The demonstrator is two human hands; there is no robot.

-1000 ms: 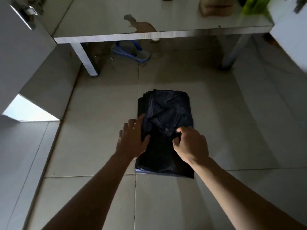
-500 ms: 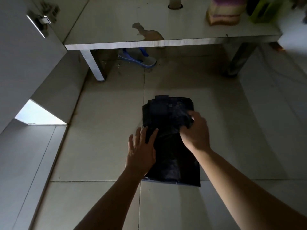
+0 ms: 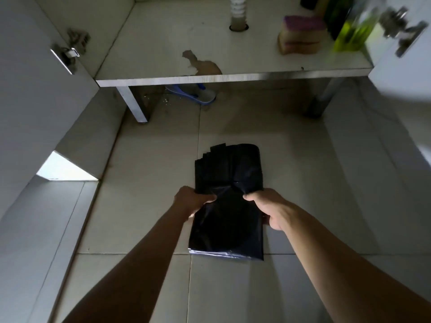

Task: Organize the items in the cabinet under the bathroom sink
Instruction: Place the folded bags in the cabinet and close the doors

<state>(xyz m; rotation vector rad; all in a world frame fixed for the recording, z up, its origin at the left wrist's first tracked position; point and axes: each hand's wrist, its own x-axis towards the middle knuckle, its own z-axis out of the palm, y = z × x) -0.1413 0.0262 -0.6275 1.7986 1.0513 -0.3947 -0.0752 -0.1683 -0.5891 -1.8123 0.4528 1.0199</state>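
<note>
A flat stack of black plastic bags (image 3: 229, 173) lies on the tiled floor in front of the open cabinet. My left hand (image 3: 190, 200) grips the stack's left edge at mid-length, thumb on top. On the opposite edge my right hand (image 3: 268, 207) holds the stack the same way, fingers curled under it. The cabinet's bottom shelf (image 3: 163, 50) sits above the floor on metal legs. On the shelf's right end stand a pile of sponges (image 3: 300, 36) and a green bottle (image 3: 352, 29).
A white drain pipe (image 3: 238, 10) passes through the shelf. Both cabinet doors hang open: left door (image 3: 28, 94) and right door (image 3: 405, 73). A blue sandal (image 3: 193, 94) lies under the cabinet, between the metal legs (image 3: 135, 103).
Both hands left the top of the bag stack and took hold of its side edges. The camera tilted up, bringing more of the cabinet shelf into view.
</note>
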